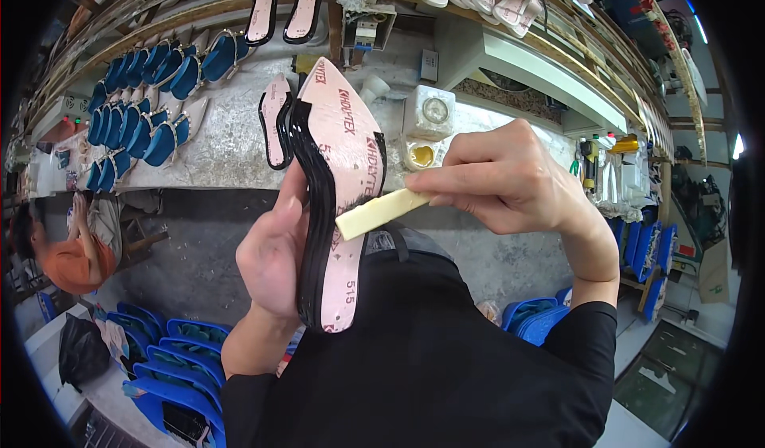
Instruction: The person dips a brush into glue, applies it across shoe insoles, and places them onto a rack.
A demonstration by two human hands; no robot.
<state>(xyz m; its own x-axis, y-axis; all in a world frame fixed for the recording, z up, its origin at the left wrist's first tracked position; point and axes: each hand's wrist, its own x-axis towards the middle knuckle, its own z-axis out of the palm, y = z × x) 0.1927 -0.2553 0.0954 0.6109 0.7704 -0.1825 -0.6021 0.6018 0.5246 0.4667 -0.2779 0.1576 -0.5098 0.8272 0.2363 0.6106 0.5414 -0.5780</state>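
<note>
My left hand (275, 257) is wrapped round the back of a pink shoe insole (351, 129) with a pointed toe and a wet-looking black edge. The insole is held up in front of me, its printed face showing. Between the thumb and fingers of my right hand (510, 177) is a pale yellow flat-handled brush (386, 211). Dark bristles show along its upper side, against or just over the insole's middle. On the bench beyond my left hand lies a similar insole (276, 121). A small cup with yellow liquid (421, 156) stands near my right fingers.
A white plastic container (430, 112) stands behind the cup. Rows of blue shoes (151, 70) line the bench at left. Insoles (305, 6) rest on the rack above. Blue trays (175, 368) stand at lower left, and a person in orange (76, 261) is at far left.
</note>
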